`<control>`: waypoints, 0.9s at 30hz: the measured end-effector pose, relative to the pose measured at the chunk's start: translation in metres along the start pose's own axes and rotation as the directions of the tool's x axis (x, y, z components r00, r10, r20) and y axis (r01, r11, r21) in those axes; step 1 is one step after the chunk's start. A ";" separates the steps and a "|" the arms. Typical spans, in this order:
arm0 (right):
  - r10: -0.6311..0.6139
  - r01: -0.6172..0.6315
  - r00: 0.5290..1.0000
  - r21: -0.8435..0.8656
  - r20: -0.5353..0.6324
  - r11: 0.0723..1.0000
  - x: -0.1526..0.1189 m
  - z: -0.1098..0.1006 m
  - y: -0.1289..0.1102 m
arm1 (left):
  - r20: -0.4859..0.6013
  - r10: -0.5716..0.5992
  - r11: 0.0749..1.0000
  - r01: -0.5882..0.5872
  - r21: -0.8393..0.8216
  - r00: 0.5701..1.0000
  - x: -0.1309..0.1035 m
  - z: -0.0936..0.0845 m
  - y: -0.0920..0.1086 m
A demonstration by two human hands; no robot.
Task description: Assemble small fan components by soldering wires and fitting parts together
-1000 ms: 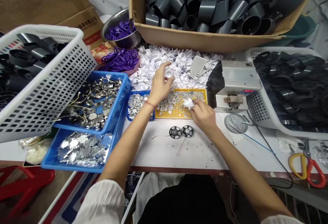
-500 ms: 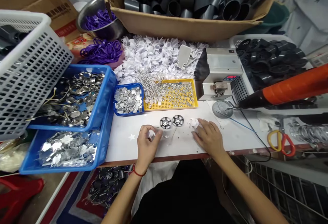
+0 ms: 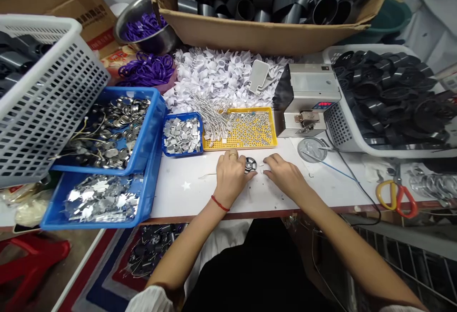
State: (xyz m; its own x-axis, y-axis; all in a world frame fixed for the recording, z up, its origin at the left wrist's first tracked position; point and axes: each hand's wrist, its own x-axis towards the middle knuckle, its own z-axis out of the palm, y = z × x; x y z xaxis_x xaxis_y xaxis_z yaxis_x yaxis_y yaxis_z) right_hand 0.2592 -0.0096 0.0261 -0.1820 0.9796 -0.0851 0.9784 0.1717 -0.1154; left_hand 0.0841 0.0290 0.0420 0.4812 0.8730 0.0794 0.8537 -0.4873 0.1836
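Note:
My left hand is curled over the worktable, its thumb and fingertips at the edge of a round black spoked disc with a metal centre. A thin pale wire sticks out to the left from under this hand, and whatever else the palm covers is hidden. Just right of the disc, my right hand has its thumb and fingers drawn in close to the tabletop. Tiny light bits lie by its fingertips; what it holds, if anything, is too small to make out.
Behind the hands stand a blue tray of metal tabs and a yellow tray of small screws and wires. A metal machine, a round clear dish and scissors are on the right. White petal-like pieces are heaped behind.
My left hand has moved right, over the left disc. My right hand has drawn its fingers in, and the white flower-shaped piece by it no longer shows. The orange tool has left view.

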 end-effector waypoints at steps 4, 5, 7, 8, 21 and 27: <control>-0.062 0.065 0.993 -0.033 0.101 0.997 0.004 -0.006 -0.002 | 0.006 -0.056 0.998 0.057 -0.018 0.998 -0.011 0.005 -0.008; -0.074 0.079 0.990 -0.039 0.118 0.996 0.006 -0.007 -0.002 | 0.008 -0.061 0.998 0.061 -0.028 0.998 -0.015 0.006 -0.013; -0.094 0.093 0.990 0.011 0.101 0.996 0.008 -0.007 0.001 | 0.008 -0.076 0.996 0.077 -0.042 0.997 -0.021 0.008 -0.023; -0.099 0.095 0.994 0.080 0.056 0.992 0.008 -0.007 0.003 | 0.008 -0.086 0.995 0.087 -0.047 0.996 -0.024 0.009 -0.028; -0.151 0.202 0.977 0.437 -0.150 0.876 0.027 -0.006 -0.022 | 0.000 -0.118 0.974 0.116 -0.196 0.993 -0.029 0.012 -0.037; -0.197 0.269 0.960 0.445 -0.202 0.854 0.019 -0.002 -0.018 | 0.087 0.162 0.924 -0.120 -0.363 0.983 -0.003 -0.006 -0.043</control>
State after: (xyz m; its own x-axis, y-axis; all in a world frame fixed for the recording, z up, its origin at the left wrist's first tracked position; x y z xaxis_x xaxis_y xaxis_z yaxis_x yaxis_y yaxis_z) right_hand 0.2385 0.0061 0.0287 -0.3473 0.9272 0.1406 0.7430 0.3635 -0.5620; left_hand 0.0448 0.0472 0.0398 0.6288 0.7772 0.0227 0.6587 -0.5479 0.5157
